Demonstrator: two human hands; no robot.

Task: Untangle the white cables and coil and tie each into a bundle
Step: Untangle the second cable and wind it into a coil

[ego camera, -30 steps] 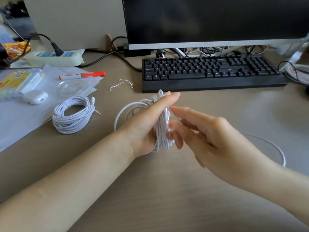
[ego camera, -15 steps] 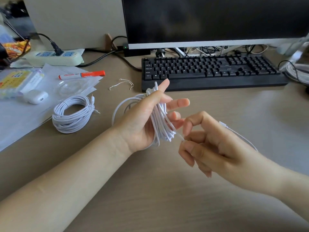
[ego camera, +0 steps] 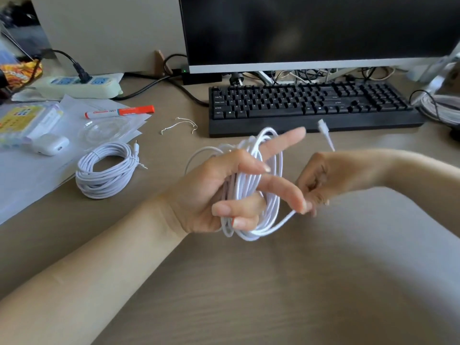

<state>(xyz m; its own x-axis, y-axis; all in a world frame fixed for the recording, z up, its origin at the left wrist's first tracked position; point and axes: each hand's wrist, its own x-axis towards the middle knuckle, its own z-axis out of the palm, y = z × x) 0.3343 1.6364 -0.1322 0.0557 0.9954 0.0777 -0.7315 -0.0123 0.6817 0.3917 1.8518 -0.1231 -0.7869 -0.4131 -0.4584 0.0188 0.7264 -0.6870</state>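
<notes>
The white cable [ego camera: 258, 185] I am winding is thin, smooth and round, looped many times around my left hand [ego camera: 219, 190] into a loose oval hank held above the tabletop [ego camera: 273, 295]. My left fingers [ego camera: 283, 140] are spread and mostly straight, poking through the loops, with the thumb lying across the strands. My right hand [ego camera: 321, 180] is curled, its fingers pinching the free end of the same cable just beside the hank; the short tail rises behind it to a small white plug [ego camera: 322, 126]. A second white cable [ego camera: 107, 170] lies on the tabletop to the left, already coiled into a neat ring bound at one spot, its thin metal jack sticking out. Near it lie a bent wire twist tie [ego camera: 179, 124], glossy papers [ego camera: 25, 175] and an orange marker [ego camera: 119, 112]. A matte black keyboard [ego camera: 311, 103] sits beyond my hands on the pale wood-grain surface.
</notes>
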